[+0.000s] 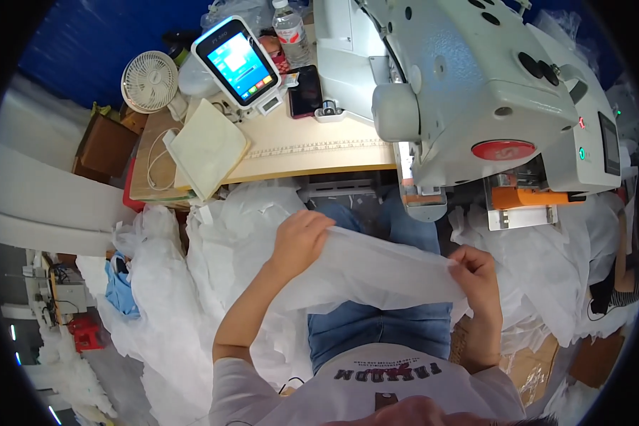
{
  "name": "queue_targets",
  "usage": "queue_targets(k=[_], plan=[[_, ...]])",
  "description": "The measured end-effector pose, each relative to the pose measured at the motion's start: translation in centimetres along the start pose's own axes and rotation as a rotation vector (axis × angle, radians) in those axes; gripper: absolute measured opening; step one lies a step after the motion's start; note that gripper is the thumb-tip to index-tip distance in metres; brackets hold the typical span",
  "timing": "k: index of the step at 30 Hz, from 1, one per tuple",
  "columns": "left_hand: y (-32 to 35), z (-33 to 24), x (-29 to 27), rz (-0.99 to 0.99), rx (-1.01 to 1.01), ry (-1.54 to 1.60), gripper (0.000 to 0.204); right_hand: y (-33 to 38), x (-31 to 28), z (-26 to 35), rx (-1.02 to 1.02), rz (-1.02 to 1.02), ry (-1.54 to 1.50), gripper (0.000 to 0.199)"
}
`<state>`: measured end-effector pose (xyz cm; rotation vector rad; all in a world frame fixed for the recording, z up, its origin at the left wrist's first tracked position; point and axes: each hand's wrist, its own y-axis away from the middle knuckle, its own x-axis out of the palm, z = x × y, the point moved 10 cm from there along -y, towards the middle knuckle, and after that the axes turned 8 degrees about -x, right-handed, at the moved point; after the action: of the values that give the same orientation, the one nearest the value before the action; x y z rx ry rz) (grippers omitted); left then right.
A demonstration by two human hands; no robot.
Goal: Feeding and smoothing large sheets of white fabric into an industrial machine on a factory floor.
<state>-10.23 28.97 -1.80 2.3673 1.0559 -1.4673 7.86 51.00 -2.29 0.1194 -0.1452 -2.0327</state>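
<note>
A piece of thin white fabric (387, 270) stretches between my two hands above my lap. My left hand (302, 241) is closed on its upper left end, knuckles up. At the other end my right hand (476, 273) pinches the edge between thumb and fingers. The cloth sags a little in the middle and hangs over my jeans (376, 326). Just beyond my hands stands a large white sewing machine (476, 92), whose narrow arm (424, 202) juts toward me; the fabric is apart from it.
Heaps of white fabric (163, 305) lie at the left and more (547, 277) at the right. On the wooden table (284, 160) are a lit control screen (236, 62), a phone (305, 91), a pale cloth stack (206, 149) and a water bottle (291, 35). A small fan (150, 82) stands at the far left.
</note>
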Motion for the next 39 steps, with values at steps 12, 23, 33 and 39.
queue_targets(k=[12, 23, 33, 39], plan=[[10.1, 11.7, -3.1, -0.054, -1.032, 1.393, 0.018, -4.7, -1.2, 8.0, -0.495, -0.301, 0.597, 0.006], [7.6, 14.6, -10.0, 0.01, -0.663, 0.124, 0.009, -6.7, -0.3, 6.7, -0.511, -0.386, 0.498, 0.007], [22.7, 16.4, -10.9, -0.667, -1.16, 0.253, 0.017, -7.4, -1.7, 5.8, -0.515, -0.34, 0.523, 0.01], [19.7, 10.7, -17.5, -1.006, -0.631, -0.711, 0.019, -4.2, -0.7, 4.0, -0.395, -0.411, 0.513, 0.024]])
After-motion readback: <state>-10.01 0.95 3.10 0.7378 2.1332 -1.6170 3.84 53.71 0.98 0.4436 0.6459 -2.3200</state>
